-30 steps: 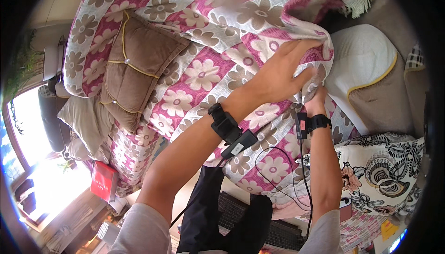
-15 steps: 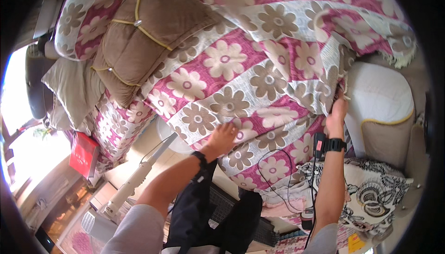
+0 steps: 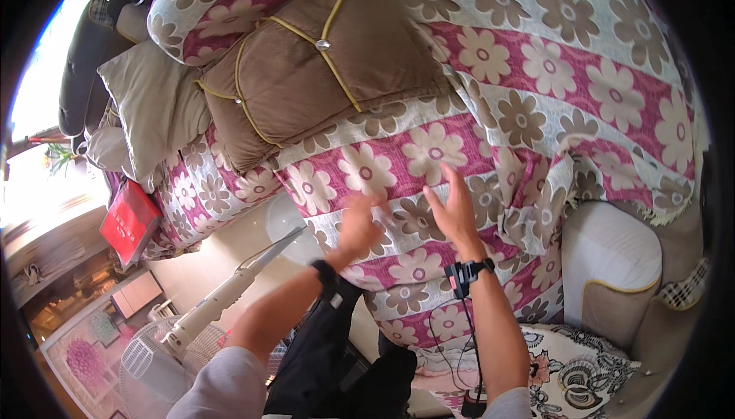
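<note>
A sofa cover (image 3: pixel 440 151) with pink and pale stripes and large flowers lies over the seat and back of a sofa, rumpled at its right end. My left hand (image 3: pixel 360 228) is over the front of the seat, its fingers smeared by motion; whether it touches the cover I cannot tell. My right hand (image 3: pixel 457 216) is over the cover, thumb and fingers apart, with nothing in it. Beyond my hands a large brown cushion (image 3: pixel 306 52) with yellow piping lies tilted on the cover.
A standing fan (image 3: pixel 222 296) is at the lower left, its round base (image 3: pixel 295 228) close to the seat. At left are a beige pillow (image 3: pixel 149 101) and a red bag (image 3: pixel 130 220). A bare armrest (image 3: pixel 612 258) and a black-and-white patterned cushion (image 3: pixel 578 373) lie at right.
My right hand has left the bunched cover beside the armrest and moved left, its fingers now apart. My left hand has lifted from lying flat and is blurred. The view has shifted.
</note>
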The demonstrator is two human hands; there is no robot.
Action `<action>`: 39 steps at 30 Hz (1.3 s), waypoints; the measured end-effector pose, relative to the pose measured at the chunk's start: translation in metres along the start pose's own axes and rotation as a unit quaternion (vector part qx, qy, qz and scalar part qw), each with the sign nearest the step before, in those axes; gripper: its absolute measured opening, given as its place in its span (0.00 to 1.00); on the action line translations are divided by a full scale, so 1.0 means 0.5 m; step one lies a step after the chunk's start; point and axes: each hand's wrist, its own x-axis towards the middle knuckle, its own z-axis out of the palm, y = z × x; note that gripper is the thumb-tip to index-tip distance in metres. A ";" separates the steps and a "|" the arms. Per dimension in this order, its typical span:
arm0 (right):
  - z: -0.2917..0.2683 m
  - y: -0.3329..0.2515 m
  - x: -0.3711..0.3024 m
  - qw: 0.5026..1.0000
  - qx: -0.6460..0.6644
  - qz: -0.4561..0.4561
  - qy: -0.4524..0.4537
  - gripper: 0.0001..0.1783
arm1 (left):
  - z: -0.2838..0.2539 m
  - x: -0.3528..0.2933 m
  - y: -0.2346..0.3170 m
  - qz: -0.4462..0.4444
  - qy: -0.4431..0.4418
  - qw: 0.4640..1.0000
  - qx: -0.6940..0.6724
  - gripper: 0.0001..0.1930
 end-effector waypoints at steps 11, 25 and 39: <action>0.067 -0.164 0.481 0.995 -0.095 0.037 -0.005 0.53 | -0.452 0.274 -0.446 -0.313 0.277 0.885 -0.205 0.55; -0.059 -0.185 -0.380 0.980 -0.004 0.200 -0.025 0.33 | -0.440 -0.015 -0.151 -0.196 0.072 0.976 0.066 0.36; -0.272 -0.388 -1.491 0.761 0.141 0.574 0.269 0.21 | 0.058 -0.449 0.447 0.183 -0.370 0.881 0.231 0.37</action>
